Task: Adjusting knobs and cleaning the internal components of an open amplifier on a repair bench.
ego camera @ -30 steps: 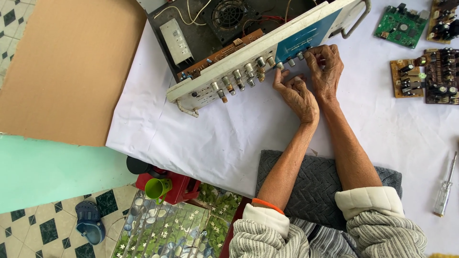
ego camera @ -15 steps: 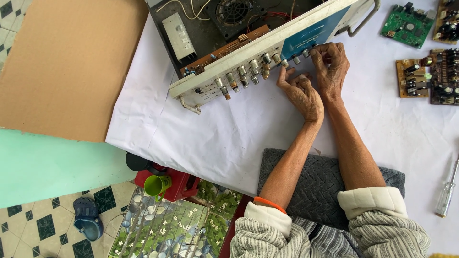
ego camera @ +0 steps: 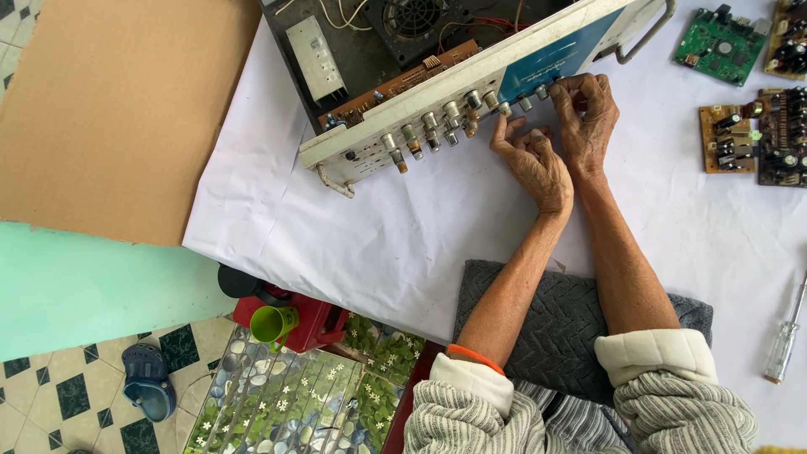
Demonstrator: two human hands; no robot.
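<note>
Both hands are working at the front panel (ego camera: 471,101) of an opened amplifier (ego camera: 395,50).
Left hand (ego camera: 531,160) fingers are touching a knob shaft; right hand (ego camera: 587,113) grip is pinching another. Circuit boards (ego camera: 740,101) and a screwdriver (ego camera: 786,336) are lying nearby on the worktop (ego camera: 403,244).

A cardboard sheet (ego camera: 118,109) lay at upper left, overlapping the white cloth (ego camera: 378,244). A green circuit board (ego camera: 720,46) and two brown boards (ego camera: 727,139) sat at far right, well apart from a screwdriver (ego camera: 784,340) lower down. A green cup (ego camera: 273,324) rested on a red box (ego camera: 307,324); a blue sandal (ego camera: 149,380) lay on tiled floor (ego camera: 50,395).
</note>
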